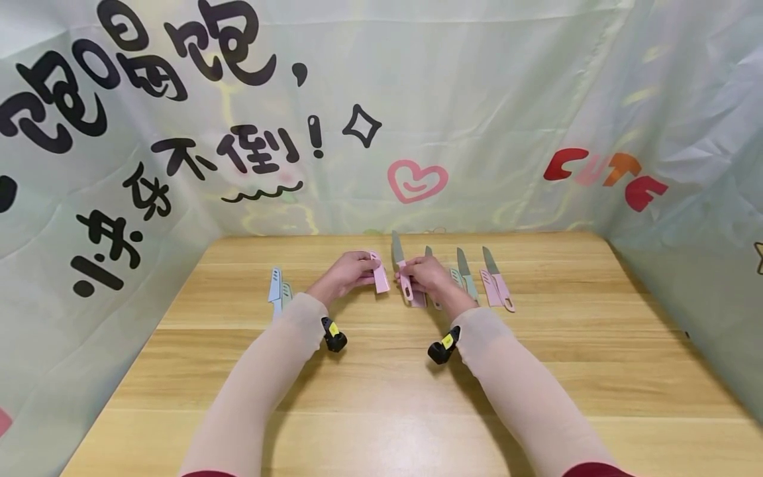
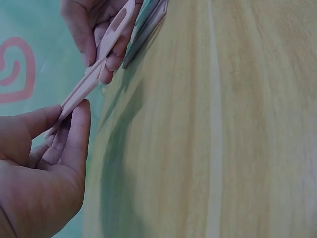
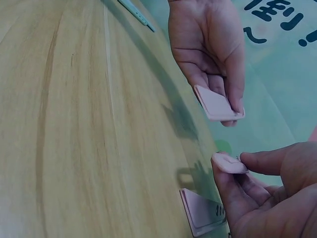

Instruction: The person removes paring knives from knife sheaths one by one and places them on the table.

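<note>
Between thumb and fingers, my left hand (image 1: 353, 270) pinches a pink blade sheath (image 1: 381, 278) with slots near its end. My right hand (image 1: 434, 277) grips a knife (image 1: 406, 285) by its pink handle, its grey blade pointing to the back wall. In the head view the sheath and knife are a small gap apart, both above the table. Below the right hand lies another pink sheath (image 3: 202, 214), partly covered by that hand in the head view. A further knife blade (image 1: 429, 251) shows just behind the right hand, its handle mostly hidden.
Right of the right hand lie a green knife (image 1: 469, 285) with a green sheath (image 1: 456, 277), then a pink knife (image 1: 501, 281) beside a pink sheath (image 1: 491, 289). Near the left forearm are a blue knife (image 1: 275, 291) and a green piece (image 1: 287, 291). A printed cloth (image 1: 477, 99) hangs behind the wooden table (image 1: 387, 411).
</note>
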{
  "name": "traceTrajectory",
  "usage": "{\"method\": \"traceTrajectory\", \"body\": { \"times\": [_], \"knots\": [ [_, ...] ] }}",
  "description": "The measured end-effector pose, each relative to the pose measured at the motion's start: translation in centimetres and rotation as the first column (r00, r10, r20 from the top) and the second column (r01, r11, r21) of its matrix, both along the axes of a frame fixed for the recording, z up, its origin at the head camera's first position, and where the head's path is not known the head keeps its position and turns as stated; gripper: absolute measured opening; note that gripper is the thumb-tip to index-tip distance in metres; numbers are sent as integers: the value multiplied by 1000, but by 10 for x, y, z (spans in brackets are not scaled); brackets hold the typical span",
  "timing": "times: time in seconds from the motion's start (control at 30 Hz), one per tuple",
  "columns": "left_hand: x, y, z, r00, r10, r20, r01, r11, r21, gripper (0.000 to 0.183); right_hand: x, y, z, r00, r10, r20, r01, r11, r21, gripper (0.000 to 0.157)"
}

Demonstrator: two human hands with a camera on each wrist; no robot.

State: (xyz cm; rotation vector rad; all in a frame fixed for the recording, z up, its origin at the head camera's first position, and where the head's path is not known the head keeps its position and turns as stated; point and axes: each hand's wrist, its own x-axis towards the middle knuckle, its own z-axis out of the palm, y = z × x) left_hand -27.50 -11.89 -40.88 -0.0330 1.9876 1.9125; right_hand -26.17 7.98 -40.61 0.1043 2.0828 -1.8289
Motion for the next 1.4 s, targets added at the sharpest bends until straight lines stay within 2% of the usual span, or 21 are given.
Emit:
{"method": "traceTrajectory", "body": {
  "times": [0.27,0.5,0.7,1.1,1.4],
  "knots": [
    [-2,7,-6,1000,-26,-12,25,999,-46,24,1,-7,0,999,-32,12,32,999,14,25],
    [-2,10,-7,999,-34,-36,31,994,-103,22,-1,-9,-3,999,-33,-9,34,995,93,24],
    [-2,14,-10,999,-41,-36,36,989,-143,24,1,-11,-3,999,-47,-9,48,992,114,20],
    [3,20,-7,997,-39,-62,19,956,-293,31,4,-11,-6,999,-21,-44,29,983,180,17],
    [4,24,-9,995,-47,-84,16,943,-331,26,4,-11,-7,996,-4,-93,32,956,293,14]
  ]
}}
